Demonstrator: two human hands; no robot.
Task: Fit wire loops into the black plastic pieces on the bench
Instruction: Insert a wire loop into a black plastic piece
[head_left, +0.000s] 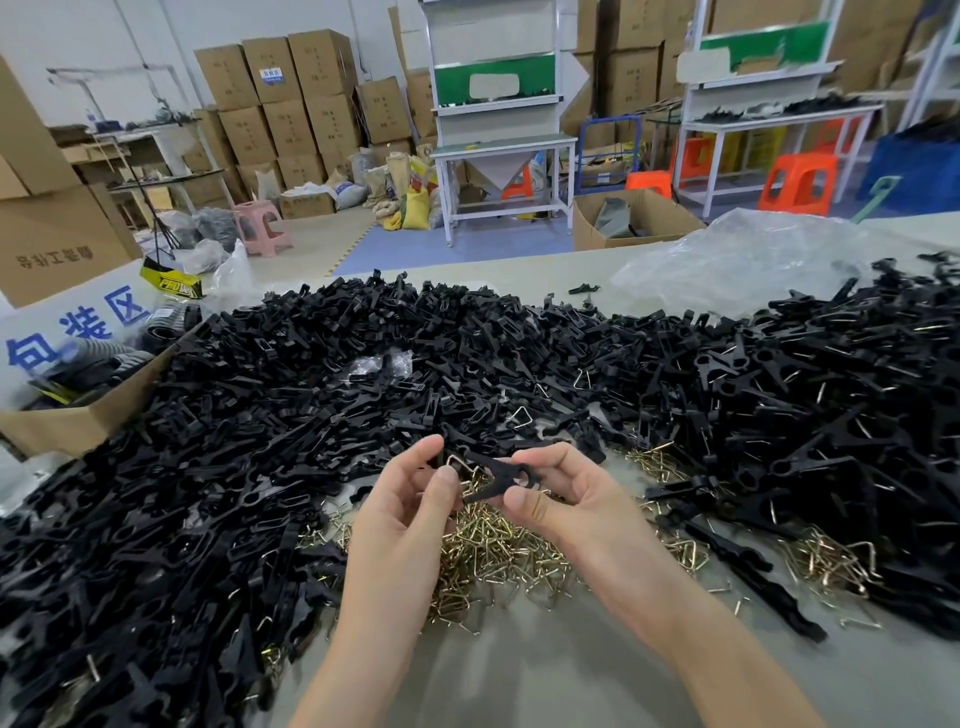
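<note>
Black plastic, one small piece (501, 474), is held up between two hands, just above the bench (519, 675). The right hand (556, 493) pinches one end of it with thumb and fingers. The left hand (410, 504) pinches a shiny wire loop (464, 464) at the other end of the piece. Under the hands lies a heap of gold wire loops (498, 551). All around is a big pile of black pieces (311, 389). A clear bag (753, 260) lies at the back on the right.
</note>
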